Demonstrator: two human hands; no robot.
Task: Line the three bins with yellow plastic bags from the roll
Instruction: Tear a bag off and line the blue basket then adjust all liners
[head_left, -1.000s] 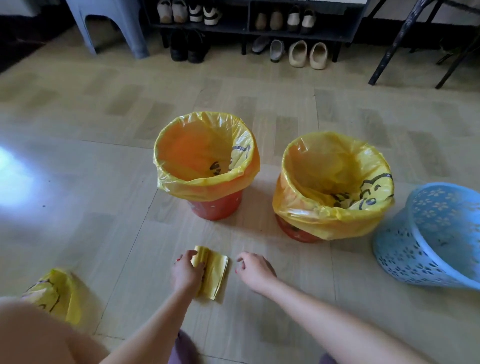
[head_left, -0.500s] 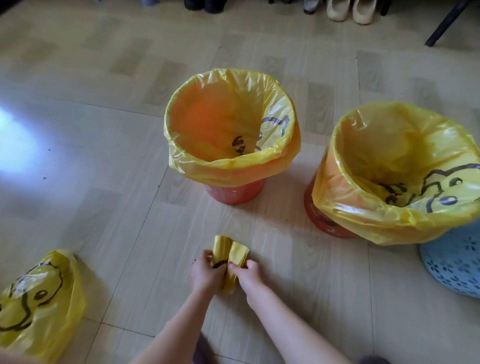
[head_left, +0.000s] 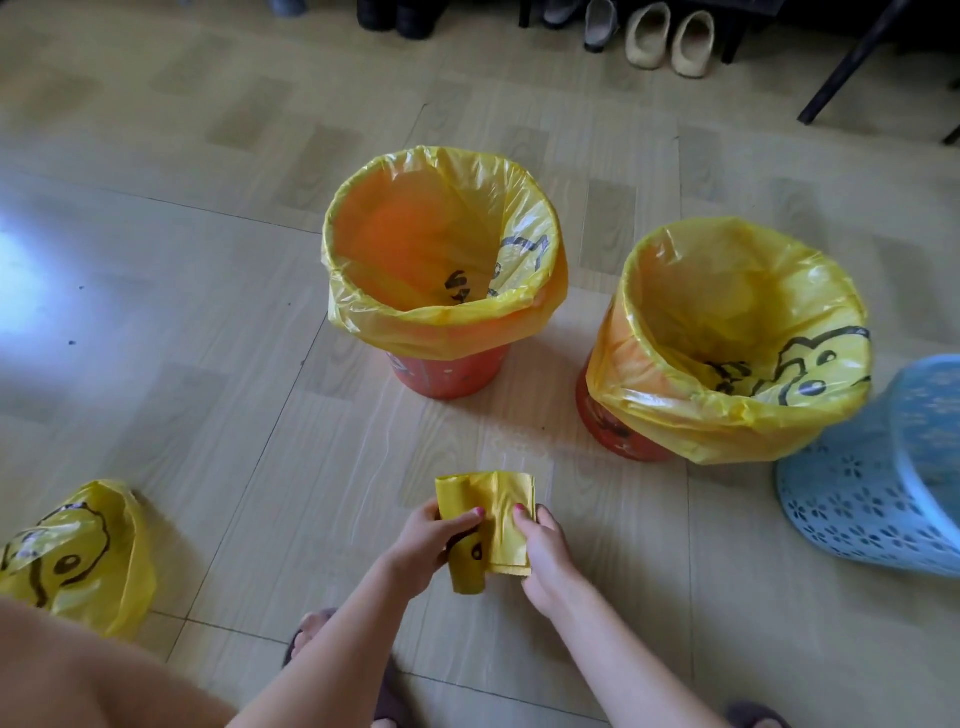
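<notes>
Two orange bins already lined: left orange bin (head_left: 449, 371) and right orange bin (head_left: 613, 426), each with a yellow bag folded over the rim. Blue lattice bin (head_left: 857, 499) at far right edge is tilted and unlined, so the last one is left.

Step in hand, by my read: opening up the third bag. Folded yellow bag (head_left: 493, 525) is held low over the floor (head_left: 208, 364), near centre, in front of the orange bins. Left hand (head_left: 426, 545) pinches its left fold, thumb on top; right hand (head_left: 545, 556) pinches the right edge, fingers curled. Both grips closed on the bag.

Next probably needs: unfold fully, find the mouth, spread it, then reach right to the blue bin and right it.

Room: open floor left and near. Right side tight, blue bin touching or just beside the right orange bin. Loose yellow duck-print bag (head_left: 67, 556) lies near left. Shoes (head_left: 665, 44) far, well apart.
</notes>
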